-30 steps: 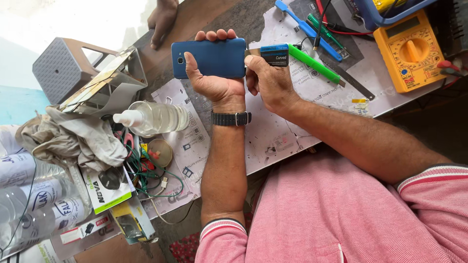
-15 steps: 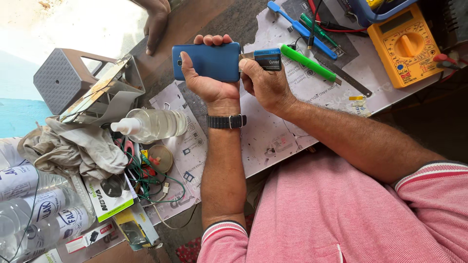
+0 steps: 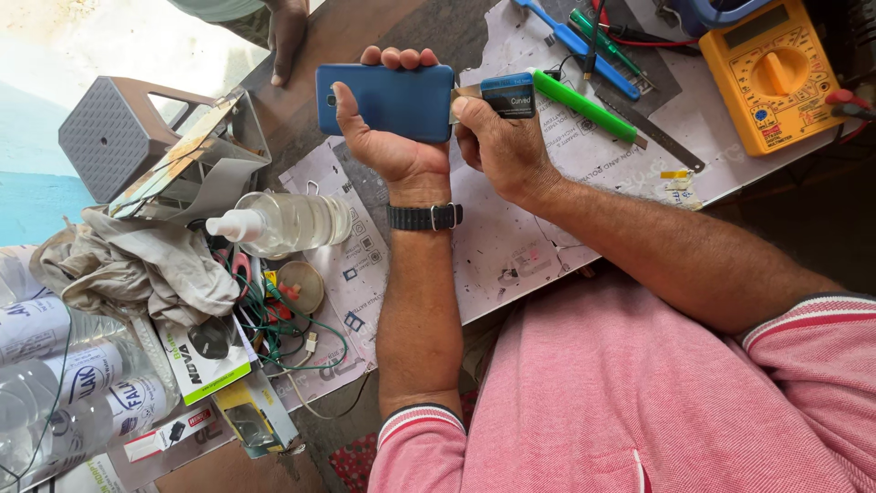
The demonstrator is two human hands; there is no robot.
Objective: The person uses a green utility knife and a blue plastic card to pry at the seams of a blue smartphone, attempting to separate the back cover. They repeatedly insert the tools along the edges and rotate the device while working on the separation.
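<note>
My left hand (image 3: pixel 394 146) has the blue phone (image 3: pixel 388 100) gripped back-side up, above the counter (image 3: pixel 511 246). The thumb lies across the phone's near face and the fingers (image 3: pixel 399 57) curl over its far edge, so that hand is closed tight around it. There's a black watch (image 3: pixel 424 216) on that wrist.

My right hand (image 3: pixel 502 146) sits just beside the phone's right end, fingers pinched shut on a small card (image 3: pixel 502 96), dark with a pale band. The card's edge meets the phone's right side; whether it has gone into the seam I cannot tell from here.

Just past the card lies a green screwdriver (image 3: pixel 584 105), slanting away to the right. Beyond it a blue tool (image 3: pixel 575 41) and a metal ruler (image 3: pixel 652 137) rest on the paper sheet (image 3: pixel 529 237) that covers this part of the counter. Far right, a yellow multimeter (image 3: pixel 771 73) with a red lead beside it.

On my left, a clear spray bottle (image 3: pixel 287 222) lies on its side, near a crumpled grey cloth (image 3: pixel 146 265). Below that, a tangle of green wire (image 3: pixel 292 338) and a small round lid (image 3: pixel 301 286). A grey stool (image 3: pixel 109 132) stands at the far left, with plastic bottles (image 3: pixel 64 374) at the bottom-left corner.

Up top, another person's hand (image 3: pixel 287 32) rests on the counter, well apart from mine.
</note>
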